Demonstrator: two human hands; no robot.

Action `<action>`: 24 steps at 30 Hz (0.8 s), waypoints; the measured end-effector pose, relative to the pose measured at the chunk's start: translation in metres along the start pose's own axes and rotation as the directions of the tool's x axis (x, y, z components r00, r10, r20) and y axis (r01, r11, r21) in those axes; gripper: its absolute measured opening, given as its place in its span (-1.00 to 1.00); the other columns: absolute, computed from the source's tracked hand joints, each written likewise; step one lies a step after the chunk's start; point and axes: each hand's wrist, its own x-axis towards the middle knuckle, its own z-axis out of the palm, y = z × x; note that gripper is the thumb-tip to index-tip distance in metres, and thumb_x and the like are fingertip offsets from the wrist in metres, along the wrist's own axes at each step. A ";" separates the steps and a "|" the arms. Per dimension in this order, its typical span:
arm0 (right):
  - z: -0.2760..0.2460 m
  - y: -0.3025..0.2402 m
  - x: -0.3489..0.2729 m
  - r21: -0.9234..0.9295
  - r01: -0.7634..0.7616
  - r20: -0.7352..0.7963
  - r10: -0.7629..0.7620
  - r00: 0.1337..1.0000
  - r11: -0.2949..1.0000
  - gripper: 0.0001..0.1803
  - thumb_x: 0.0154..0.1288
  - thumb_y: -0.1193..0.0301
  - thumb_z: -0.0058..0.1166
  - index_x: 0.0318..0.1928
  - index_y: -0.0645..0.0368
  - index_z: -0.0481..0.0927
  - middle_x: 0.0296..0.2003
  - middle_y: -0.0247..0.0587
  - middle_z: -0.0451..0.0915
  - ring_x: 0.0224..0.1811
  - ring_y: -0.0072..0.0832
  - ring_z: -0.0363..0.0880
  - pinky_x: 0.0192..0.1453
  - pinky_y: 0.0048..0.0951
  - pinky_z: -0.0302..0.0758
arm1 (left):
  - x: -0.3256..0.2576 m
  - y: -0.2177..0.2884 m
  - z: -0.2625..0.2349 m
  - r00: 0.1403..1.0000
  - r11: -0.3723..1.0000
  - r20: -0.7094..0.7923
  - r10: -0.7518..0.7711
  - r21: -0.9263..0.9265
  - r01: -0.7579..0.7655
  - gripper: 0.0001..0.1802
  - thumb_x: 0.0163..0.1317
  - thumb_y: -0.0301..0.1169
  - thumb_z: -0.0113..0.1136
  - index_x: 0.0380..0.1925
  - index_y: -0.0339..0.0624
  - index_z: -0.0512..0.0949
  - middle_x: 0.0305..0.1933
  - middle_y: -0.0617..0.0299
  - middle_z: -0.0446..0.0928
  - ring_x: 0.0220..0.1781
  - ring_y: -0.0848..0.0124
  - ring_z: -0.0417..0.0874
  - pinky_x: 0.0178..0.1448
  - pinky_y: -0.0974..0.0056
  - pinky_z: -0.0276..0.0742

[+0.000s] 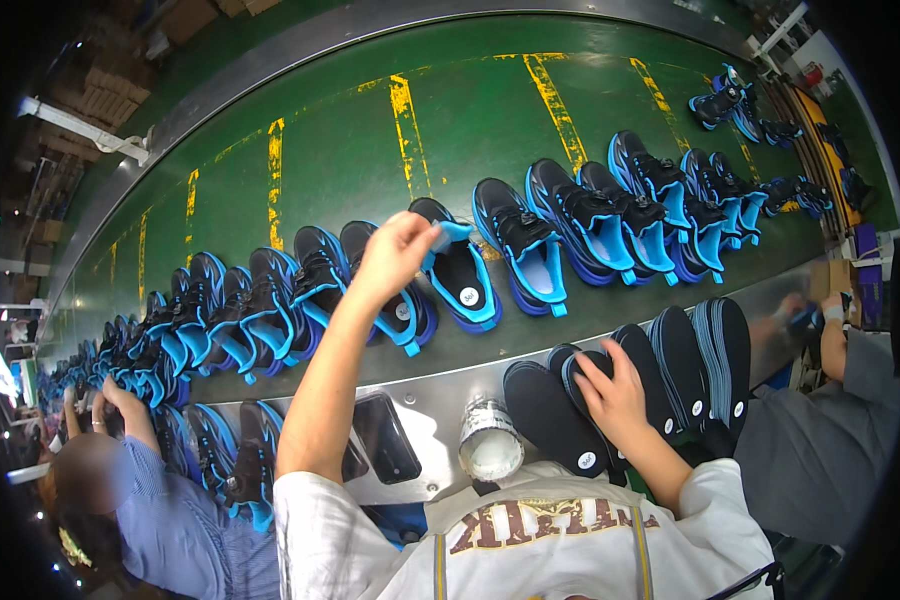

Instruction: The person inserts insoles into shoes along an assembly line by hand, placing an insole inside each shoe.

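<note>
My left hand (400, 245) pinches the light-blue-lined tongue of a black and blue sneaker (460, 275), its fingers closed. This sneaker lies on the green belt with its heel toward me. A black insole with a round white sticker shows inside it. Lower right, my right hand (615, 395) reaches over stacks of black insoles (545, 405) with its fingers apart. The fingertips are at the toe ends of the insoles, and I see no insole lifted in them. Left of these stacks stands a white-smeared cup (491, 445) with white matter inside.
Rows of sneakers (315, 265) line the green belt (340, 150) on both sides. A dark phone (387, 437) lies on the metal ledge (435, 410). Co-workers sit close by: one in blue (185, 515) at left, one in grey (820, 450) at right.
</note>
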 end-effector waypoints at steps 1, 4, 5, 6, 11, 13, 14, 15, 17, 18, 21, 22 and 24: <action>-0.003 0.010 -0.026 0.030 -0.047 0.045 0.046 0.998 0.998 -0.66 -0.04 0.40 0.09 -0.16 0.05 0.49 -0.07 0.03 0.29 -0.06 -0.08 0.33 -0.04 -0.24 0.32 | -0.001 -0.001 -0.004 0.997 0.975 0.001 -0.071 -0.209 0.070 -0.75 0.07 -0.29 0.08 -0.51 -0.30 0.46 -0.54 0.29 0.40 -0.49 0.49 0.37 -0.40 0.42 0.27; -0.018 0.009 -0.073 0.015 -0.211 0.157 0.206 0.966 0.977 -0.62 -0.04 0.36 0.10 -0.11 0.06 0.47 0.02 0.16 0.23 -0.02 -0.02 0.33 -0.05 -0.27 0.35 | -0.018 0.035 -0.017 0.962 0.843 0.108 -0.250 -0.464 0.271 -0.79 0.09 -0.29 0.07 -0.50 -0.22 0.48 -0.38 0.35 0.48 -0.54 0.66 0.30 -0.46 0.54 0.21; -0.019 0.010 -0.084 0.010 -0.218 0.149 0.214 0.965 0.976 -0.62 -0.04 0.36 0.10 -0.11 0.06 0.47 0.02 0.16 0.23 -0.02 -0.02 0.33 -0.05 -0.27 0.35 | -0.021 0.043 -0.013 0.962 0.786 0.150 -0.229 -0.554 0.274 -0.81 0.10 -0.30 0.07 -0.51 -0.20 0.46 -0.34 0.32 0.49 -0.58 0.70 0.25 -0.51 0.57 0.17; -0.019 0.012 -0.093 0.005 -0.288 0.156 0.284 0.946 0.958 -0.56 -0.05 0.35 0.10 -0.06 0.07 0.43 0.02 0.21 0.22 -0.05 0.01 0.34 -0.07 -0.26 0.37 | -0.024 0.050 -0.006 0.960 0.720 0.190 -0.204 -0.635 0.279 -0.83 0.10 -0.32 0.07 -0.51 -0.18 0.45 -0.31 0.29 0.51 -0.63 0.73 0.20 -0.57 0.59 0.12; -0.020 0.014 -0.085 -0.056 -0.392 0.216 0.394 0.893 0.918 -0.27 -0.10 0.28 0.05 0.15 0.12 0.13 -0.04 0.37 0.23 -0.09 0.08 0.36 -0.11 -0.23 0.40 | -0.030 0.055 0.039 0.929 0.487 0.327 -0.175 -0.791 0.370 -0.88 0.05 -0.45 0.06 -0.56 -0.11 0.33 -0.42 0.22 0.50 -0.72 0.70 0.11 -0.67 0.58 0.00; -0.023 0.015 -0.082 -0.056 -0.406 0.236 0.407 0.882 0.912 -0.27 -0.10 0.29 0.04 0.15 0.13 0.12 -0.04 0.36 0.24 -0.09 0.09 0.36 -0.10 -0.22 0.39 | -0.029 0.070 0.054 0.899 0.383 0.382 -0.212 -0.814 0.436 -0.86 -0.03 -0.50 0.05 -0.47 -0.09 0.30 -0.46 0.17 0.48 -0.74 0.68 0.10 -0.68 0.56 -0.02; -0.026 0.016 -0.081 -0.060 -0.421 0.261 0.421 0.869 0.905 -0.28 -0.09 0.29 0.02 0.15 0.14 0.12 -0.04 0.35 0.24 -0.10 0.11 0.35 -0.10 -0.21 0.39 | -0.027 0.080 0.059 0.845 0.354 0.442 -0.301 -0.771 0.529 -0.82 -0.06 -0.53 -0.03 -0.41 -0.10 0.28 -0.48 0.18 0.47 -0.74 0.67 0.09 -0.68 0.55 -0.04; -0.029 0.018 -0.081 -0.061 -0.422 0.255 0.423 0.870 0.905 -0.28 -0.09 0.29 0.02 0.15 0.14 0.12 -0.04 0.35 0.24 -0.10 0.11 0.35 -0.10 -0.21 0.39 | -0.025 0.080 0.065 0.833 0.348 0.473 -0.286 -0.759 0.550 -0.83 -0.05 -0.54 -0.07 -0.40 -0.11 0.28 -0.52 0.21 0.44 -0.74 0.67 0.08 -0.68 0.54 -0.05; -0.039 0.025 -0.085 0.018 -0.407 0.212 0.394 0.894 0.913 -0.31 -0.07 0.31 0.00 0.14 0.17 0.14 -0.05 0.33 0.25 -0.11 0.11 0.35 -0.07 -0.22 0.37 | -0.023 0.080 0.068 0.807 0.363 0.498 -0.319 -0.722 0.589 -0.84 -0.04 -0.53 -0.17 -0.38 -0.14 0.30 -0.62 0.32 0.32 -0.75 0.66 0.06 -0.69 0.51 -0.06; -0.044 0.033 -0.083 0.088 -0.314 0.124 0.302 0.945 0.945 -0.41 0.01 0.36 -0.04 0.11 0.21 0.18 -0.06 0.30 0.27 -0.12 0.10 0.36 -0.05 -0.23 0.35 | -0.019 0.078 0.068 0.808 0.365 0.492 -0.323 -0.723 0.586 -0.84 -0.04 -0.53 -0.17 -0.38 -0.14 0.30 -0.62 0.32 0.32 -0.75 0.66 0.06 -0.69 0.51 -0.06; -0.075 0.046 -0.045 0.251 -0.298 0.010 0.306 0.952 0.921 -0.66 0.11 0.47 -0.11 -0.06 0.30 0.36 -0.20 0.16 0.40 -0.21 -0.06 0.43 -0.14 -0.32 0.38 | -0.005 0.066 0.080 0.987 0.916 0.034 -0.157 -0.369 0.158 -0.80 0.06 -0.34 -0.16 -0.37 -0.24 0.30 -0.73 0.23 0.33 -0.71 0.44 0.33 -0.62 0.39 0.21; -0.082 0.052 -0.023 0.346 -0.322 0.033 0.331 0.943 0.881 -0.73 0.13 0.50 -0.12 -0.13 0.33 0.42 -0.26 0.10 0.45 -0.25 -0.11 0.46 -0.18 -0.35 0.39 | -0.001 0.075 0.083 0.994 0.991 -0.051 -0.101 0.088 0.106 -0.67 0.06 -0.24 -0.03 -0.32 -0.30 0.29 -0.71 0.12 0.39 -0.59 0.25 0.49 -0.52 0.32 0.33; -0.097 0.048 0.025 0.363 -0.198 -0.032 0.225 0.974 0.910 -0.83 0.11 0.48 -0.07 -0.36 0.36 0.50 -0.45 -0.03 0.50 -0.42 -0.27 0.49 -0.32 -0.46 0.40 | 0.006 0.079 0.092 0.978 0.855 0.065 0.197 0.476 -0.204 -0.55 -0.01 -0.16 0.08 -0.27 -0.31 0.29 -0.66 0.02 0.44 -0.54 0.19 0.54 -0.49 0.22 0.40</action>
